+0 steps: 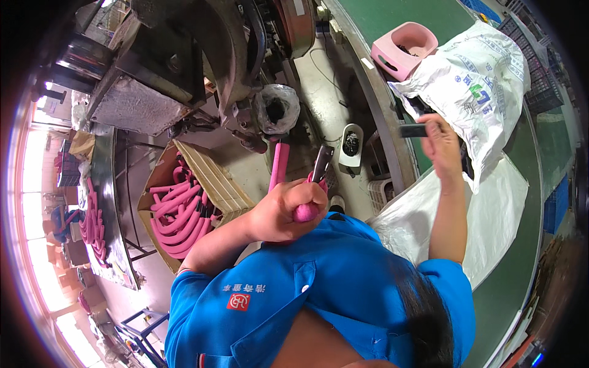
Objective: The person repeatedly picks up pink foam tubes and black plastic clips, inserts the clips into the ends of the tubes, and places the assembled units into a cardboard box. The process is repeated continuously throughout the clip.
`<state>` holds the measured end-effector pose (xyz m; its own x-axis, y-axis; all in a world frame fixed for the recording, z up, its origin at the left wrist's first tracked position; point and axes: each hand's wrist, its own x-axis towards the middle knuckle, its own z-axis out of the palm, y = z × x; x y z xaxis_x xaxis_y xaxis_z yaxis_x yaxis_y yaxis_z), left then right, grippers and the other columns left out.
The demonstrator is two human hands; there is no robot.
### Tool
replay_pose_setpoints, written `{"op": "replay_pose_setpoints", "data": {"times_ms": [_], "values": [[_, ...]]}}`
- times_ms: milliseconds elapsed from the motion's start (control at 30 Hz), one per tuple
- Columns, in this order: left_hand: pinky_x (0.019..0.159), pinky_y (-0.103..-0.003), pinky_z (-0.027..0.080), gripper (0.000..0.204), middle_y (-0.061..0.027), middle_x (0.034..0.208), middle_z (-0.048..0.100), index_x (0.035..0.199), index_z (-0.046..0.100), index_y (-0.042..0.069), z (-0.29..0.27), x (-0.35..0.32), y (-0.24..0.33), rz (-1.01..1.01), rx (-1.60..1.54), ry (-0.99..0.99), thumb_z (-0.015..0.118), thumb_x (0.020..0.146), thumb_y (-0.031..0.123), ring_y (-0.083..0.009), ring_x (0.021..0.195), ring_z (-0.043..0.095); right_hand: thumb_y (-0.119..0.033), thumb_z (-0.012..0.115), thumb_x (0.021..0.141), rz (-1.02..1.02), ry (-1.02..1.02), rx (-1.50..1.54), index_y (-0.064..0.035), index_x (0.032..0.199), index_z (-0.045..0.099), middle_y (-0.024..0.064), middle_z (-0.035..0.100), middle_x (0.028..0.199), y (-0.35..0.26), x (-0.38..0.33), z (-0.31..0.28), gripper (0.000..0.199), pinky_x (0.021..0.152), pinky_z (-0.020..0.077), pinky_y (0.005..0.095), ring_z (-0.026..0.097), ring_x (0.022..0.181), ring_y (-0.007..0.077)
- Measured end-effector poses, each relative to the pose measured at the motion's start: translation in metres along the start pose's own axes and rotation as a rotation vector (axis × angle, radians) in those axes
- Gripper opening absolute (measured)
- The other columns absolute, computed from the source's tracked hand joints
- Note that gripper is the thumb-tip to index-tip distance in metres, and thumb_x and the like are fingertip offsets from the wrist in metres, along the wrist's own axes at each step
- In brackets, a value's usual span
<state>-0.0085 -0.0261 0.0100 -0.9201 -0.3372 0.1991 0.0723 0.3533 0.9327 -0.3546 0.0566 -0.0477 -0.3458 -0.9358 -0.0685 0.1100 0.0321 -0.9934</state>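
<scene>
Workshop floor, pale concrete, seen from above with a green conveyor belt [527, 202] curving down the right side. Far left stands a large dark machine [184, 55], and near it a metal bench [110, 202] carries loose pink tubes. Between bench and person sits a cardboard box [215, 184] filled with more pink tubes [181, 214]. On the belt lie two white sacks: one upright and printed [485, 80], far right, one flat [485, 214] nearer the person. A pink plastic tub [402, 50] rests on the belt beyond the printed sack.

Person wears a blue shirt [319, 288]. Left hand [288, 211], at centre, is clenched round a pink tube [279, 162], which stands upright from the fist; a flat metal piece [322, 162] also rises from that fist (whether held separately cannot be told). Right hand [443, 146], raised over the belt beside the printed sack, pinches a small dark block [413, 130] between fingers and thumb.
</scene>
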Motion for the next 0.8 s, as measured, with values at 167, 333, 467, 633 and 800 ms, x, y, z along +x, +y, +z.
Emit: {"op": "replay_pose_setpoints", "data": {"times_ms": [167, 333, 467, 633, 800], "values": [[0.07, -0.035, 0.047, 0.023, -0.0087, 0.084, 0.06, 0.091, 0.052, 0.006, 0.003, -0.001, 0.0, 0.038, -0.032, 0.014, 0.065, 0.074, -0.004, -0.0276, 0.079, 0.058, -0.021, 0.064, 0.089, -0.185, -0.485, 0.32, -0.0025, 0.097, 0.061, 0.0012, 0.056, 0.079, -0.032, -0.011, 0.089, 0.021, 0.053, 0.0439, 0.0209, 0.056, 0.061, 0.0087], [0.07, -0.035, 0.047, 0.022, -0.0083, 0.085, 0.06, 0.091, 0.054, 0.006, 0.001, -0.008, -0.002, 0.044, 0.0, 0.04, 0.065, 0.074, -0.004, -0.0276, 0.08, 0.058, -0.018, 0.068, 0.086, -0.187, -0.426, 0.251, -0.0008, 0.093, 0.059, 0.0017, 0.056, 0.086, -0.042, -0.008, 0.106, 0.021, 0.061, 0.0462, 0.0195, 0.054, 0.072, 0.0062], [0.071, -0.036, 0.047, 0.022, -0.0084, 0.085, 0.06, 0.091, 0.054, 0.006, -0.001, -0.015, -0.003, 0.017, -0.029, 0.058, 0.064, 0.074, -0.003, -0.0282, 0.08, 0.058, -0.02, 0.07, 0.084, -0.169, -0.43, 0.125, -0.0008, 0.094, 0.058, 0.0003, 0.055, 0.082, -0.047, -0.006, 0.114, 0.026, 0.057, 0.042, 0.0184, 0.05, 0.065, 0.0049], [0.07, -0.036, 0.046, 0.022, -0.0088, 0.085, 0.06, 0.092, 0.054, 0.006, -0.004, -0.015, -0.001, 0.064, 0.002, 0.054, 0.064, 0.075, -0.002, -0.0296, 0.079, 0.058, -0.028, 0.067, 0.087, -0.112, -0.396, 0.14, -0.0014, 0.085, 0.052, -0.0036, 0.042, 0.058, -0.048, 0.005, 0.123, 0.03, 0.039, 0.0241, 0.0193, 0.036, 0.043, 0.003], [0.069, -0.037, 0.047, 0.021, -0.0096, 0.084, 0.059, 0.092, 0.054, 0.006, -0.005, -0.016, -0.001, 0.059, 0.004, 0.044, 0.064, 0.075, -0.002, -0.0312, 0.079, 0.057, -0.024, 0.055, 0.095, 0.028, -0.42, 0.045, -0.0072, 0.075, 0.047, -0.0044, 0.039, 0.06, -0.067, 0.009, 0.136, 0.027, 0.039, 0.0223, 0.0189, 0.033, 0.043, 0.0019]]}}
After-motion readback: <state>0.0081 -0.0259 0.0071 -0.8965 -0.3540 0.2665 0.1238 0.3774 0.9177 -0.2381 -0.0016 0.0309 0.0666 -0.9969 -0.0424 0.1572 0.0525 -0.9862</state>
